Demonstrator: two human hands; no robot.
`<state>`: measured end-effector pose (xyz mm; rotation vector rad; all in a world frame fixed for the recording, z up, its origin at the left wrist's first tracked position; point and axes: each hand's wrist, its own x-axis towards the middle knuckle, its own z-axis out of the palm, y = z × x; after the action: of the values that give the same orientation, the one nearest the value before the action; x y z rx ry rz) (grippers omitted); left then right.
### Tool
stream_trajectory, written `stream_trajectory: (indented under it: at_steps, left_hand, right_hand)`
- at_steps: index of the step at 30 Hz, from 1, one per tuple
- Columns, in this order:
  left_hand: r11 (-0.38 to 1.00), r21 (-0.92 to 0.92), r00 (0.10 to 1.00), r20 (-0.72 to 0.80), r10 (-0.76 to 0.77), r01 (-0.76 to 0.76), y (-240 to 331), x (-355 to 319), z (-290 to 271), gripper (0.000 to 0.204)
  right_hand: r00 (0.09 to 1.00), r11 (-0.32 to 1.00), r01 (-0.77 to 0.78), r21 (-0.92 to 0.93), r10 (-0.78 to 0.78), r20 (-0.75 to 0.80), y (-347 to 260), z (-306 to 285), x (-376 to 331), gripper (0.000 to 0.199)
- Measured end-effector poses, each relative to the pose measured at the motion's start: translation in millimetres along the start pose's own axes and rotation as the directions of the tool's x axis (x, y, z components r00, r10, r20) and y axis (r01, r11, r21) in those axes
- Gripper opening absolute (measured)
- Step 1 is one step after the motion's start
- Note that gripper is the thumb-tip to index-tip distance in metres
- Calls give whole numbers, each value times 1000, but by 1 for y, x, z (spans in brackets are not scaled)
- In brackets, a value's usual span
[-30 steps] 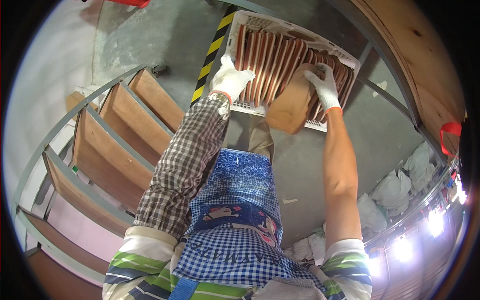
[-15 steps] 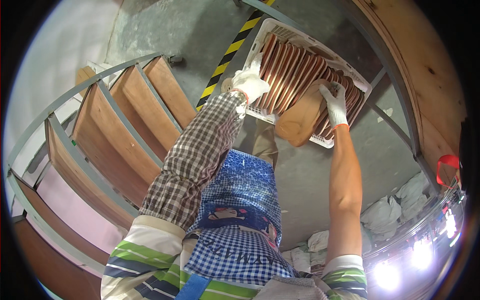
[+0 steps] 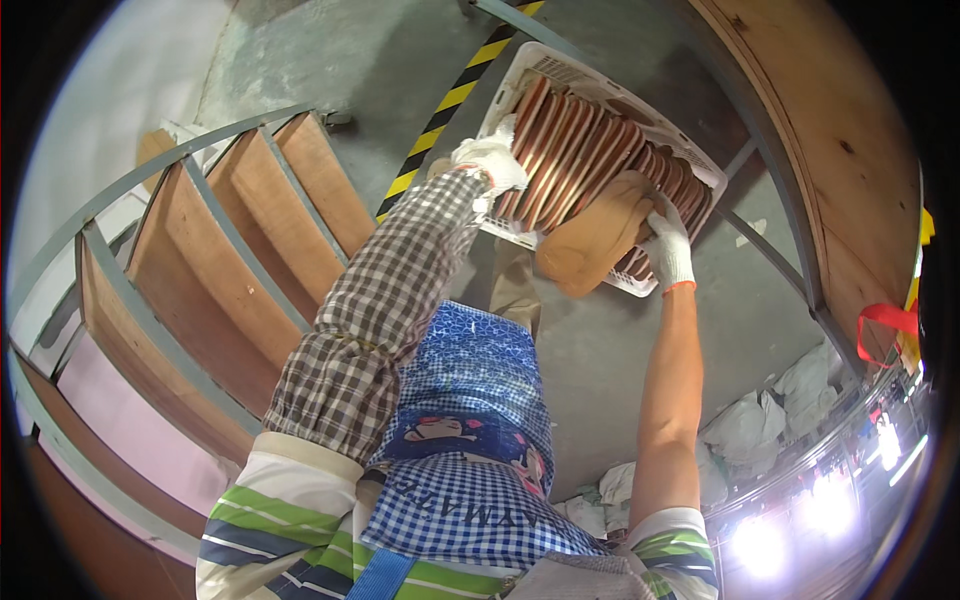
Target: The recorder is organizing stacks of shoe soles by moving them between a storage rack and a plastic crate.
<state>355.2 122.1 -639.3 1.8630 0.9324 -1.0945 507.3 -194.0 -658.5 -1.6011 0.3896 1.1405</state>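
Note:
A white plastic crate on the floor holds a tightly packed row of reddish-brown, pale-edged sole-shaped pieces. My right hand, in a white glove, is closed on the upper end of a tan insole. That insole lies tilted over the crate's near side, its broad end hanging past the rim. My left hand, also gloved, grips the crate's left rim beside the end of the row; part of its fingers is hidden.
To the left stands a grey metal rack with slanted wooden boards. Black-and-yellow floor tape runs left of the crate. A wooden panel on a metal frame rises at the right. White sacks lie at lower right.
The whole scene has shifted slightly left in view. My right hand has slid a little down the insole's edge, and the insole has tilted slightly; my left hand stays at the rim.

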Motion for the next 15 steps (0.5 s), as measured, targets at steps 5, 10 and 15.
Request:
stream_trajectory:
  at_steps: [5, 10, 15]
  left_hand:
    - [999, 34, 997, 71, -39, 37, -8, 11, 2, 115]
    - [1000, -1, 996, 86, -5, 5, -23, 16, 1, 114]
    - [997, 75, 997, 72, -5, 0, -19, 16, 6, 108]
  right_hand:
    - [982, 897, 56, -438, -130, -140, -27, 8, -15, 53]
    - [896, 561, 102, -822, -411, -170, -70, 11, -40, 52]
    - [744, 378, 193, -905, -658, -116, -126, 45, -75, 47]
